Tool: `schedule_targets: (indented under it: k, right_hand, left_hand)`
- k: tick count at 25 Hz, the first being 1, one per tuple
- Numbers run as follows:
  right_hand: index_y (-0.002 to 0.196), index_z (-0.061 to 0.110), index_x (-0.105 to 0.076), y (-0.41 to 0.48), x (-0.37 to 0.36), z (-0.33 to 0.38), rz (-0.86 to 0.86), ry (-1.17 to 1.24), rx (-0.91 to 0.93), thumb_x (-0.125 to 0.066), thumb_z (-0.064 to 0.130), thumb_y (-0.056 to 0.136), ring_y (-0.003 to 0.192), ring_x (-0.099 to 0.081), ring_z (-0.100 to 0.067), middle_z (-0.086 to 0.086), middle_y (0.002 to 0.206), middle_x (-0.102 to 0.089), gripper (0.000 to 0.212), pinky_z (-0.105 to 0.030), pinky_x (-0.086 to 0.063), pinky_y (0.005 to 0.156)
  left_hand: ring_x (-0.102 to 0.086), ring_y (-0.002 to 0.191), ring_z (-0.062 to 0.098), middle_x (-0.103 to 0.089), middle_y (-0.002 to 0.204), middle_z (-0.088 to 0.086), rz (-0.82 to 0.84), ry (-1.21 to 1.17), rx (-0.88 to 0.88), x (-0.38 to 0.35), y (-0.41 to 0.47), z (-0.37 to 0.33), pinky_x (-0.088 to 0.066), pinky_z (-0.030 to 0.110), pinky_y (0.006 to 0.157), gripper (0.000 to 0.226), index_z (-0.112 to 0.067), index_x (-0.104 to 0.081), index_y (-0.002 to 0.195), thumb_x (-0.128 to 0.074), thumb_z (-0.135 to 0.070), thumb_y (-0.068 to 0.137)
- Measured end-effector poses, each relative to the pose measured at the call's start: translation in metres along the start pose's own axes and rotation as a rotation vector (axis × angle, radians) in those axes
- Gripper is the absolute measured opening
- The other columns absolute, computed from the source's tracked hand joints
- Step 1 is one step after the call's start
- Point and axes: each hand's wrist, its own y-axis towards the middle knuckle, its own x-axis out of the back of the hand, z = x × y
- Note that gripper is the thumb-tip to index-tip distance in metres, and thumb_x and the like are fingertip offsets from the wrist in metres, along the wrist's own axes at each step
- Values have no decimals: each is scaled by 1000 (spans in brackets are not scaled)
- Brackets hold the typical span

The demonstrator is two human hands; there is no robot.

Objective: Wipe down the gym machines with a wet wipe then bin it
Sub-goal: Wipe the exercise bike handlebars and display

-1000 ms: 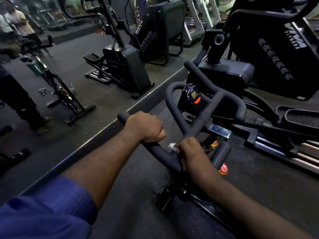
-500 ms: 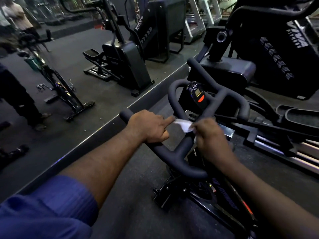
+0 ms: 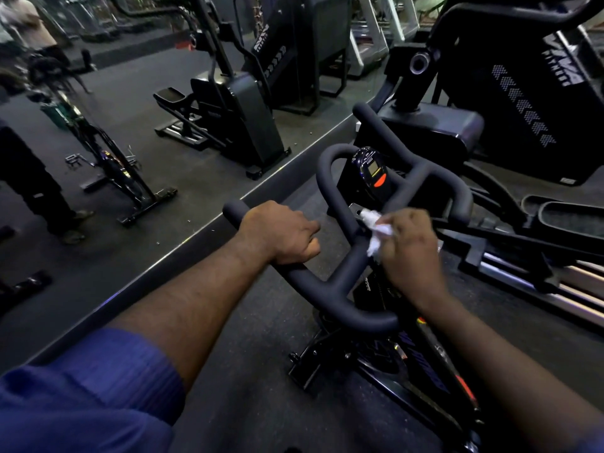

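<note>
Dark rubber flooring is lying under a spin bike, beside a wall mirror. The person's left hand is gripping the left horn of the padded handlebar and steadying it. The right hand is holding a crumpled white wet wipe in curled fingers and pressing it on the centre bar, just below the glossy console. The matte foam tube is probably needing firm strokes wrapping all round it, especially at the bends.
</note>
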Motion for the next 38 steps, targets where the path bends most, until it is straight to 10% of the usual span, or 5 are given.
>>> schedule_targets:
  k: [7,11,20,29,38]
  right_hand:
    - [81,10,-65,-33,-4,8,306,-166,-10,-77,-4,72,83,-60,-34,-13,91,-60,20,-24,-29,71]
    - [99,1,-67,17,5,-7,-21,-168,-180,-64,1,83,96,-57,-36,-23,106,-60,16,-25,-34,83]
    - [78,16,-55,-74,-17,59,108,-168,-73,-68,9,78,74,-58,-28,-4,78,-58,15,-33,-39,66]
    - [128,8,-72,-124,13,51,357,-174,381,-67,23,102,119,-63,-25,-6,138,-64,30,-30,-46,104]
    - [124,19,-77,-129,-29,72,71,-79,-35,-72,-8,82,119,-68,-12,1,130,-72,50,-17,-48,104]
  left_hand:
    - [-69,86,29,-71,99,4,-36,-10,17,-1,1,0,-34,37,62,47,-24,-64,106,-28,-54,100]
    - [-64,78,28,-71,96,3,-49,-34,34,3,0,1,-34,36,64,47,-23,-69,99,-30,-49,100]
    - [-67,82,31,-72,95,7,-122,-85,-25,-3,-2,6,-39,36,66,45,-18,-74,94,-37,-45,95]
    - [-71,93,33,-73,103,7,-203,-141,-78,-3,-12,8,-40,37,69,45,-18,-75,103,-39,-44,95]
    - [-71,99,34,-74,108,8,-160,-101,-116,7,-14,8,-40,36,71,42,-18,-76,105,-43,-43,94]
